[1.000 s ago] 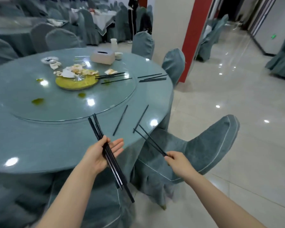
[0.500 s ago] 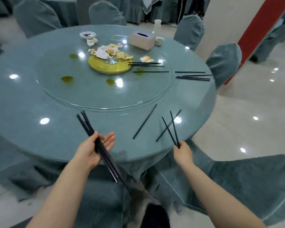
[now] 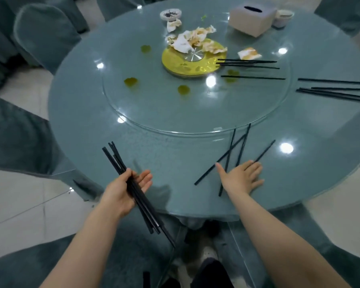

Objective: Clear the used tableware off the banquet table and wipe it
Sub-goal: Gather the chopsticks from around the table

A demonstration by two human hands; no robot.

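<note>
- Clearing is judged partly done: a bundle of thin black chopsticks (image 3: 131, 188) is kept in the left hand (image 3: 123, 192) by thumb, fingers loose.
- Right hand (image 3: 240, 179) is laid flat, holding nothing, on loose black chopsticks (image 3: 233, 154) at the round glass-topped counter (image 3: 175, 146) edge.
- More far chopsticks (image 3: 252, 76), crumpled stained napkins (image 3: 192, 39) and green spills (image 3: 131, 82) are left; wiping is not begun.

Bright overhead light, white glare spots on glass table (image 3: 92, 113), wide-angle edge bending
</note>
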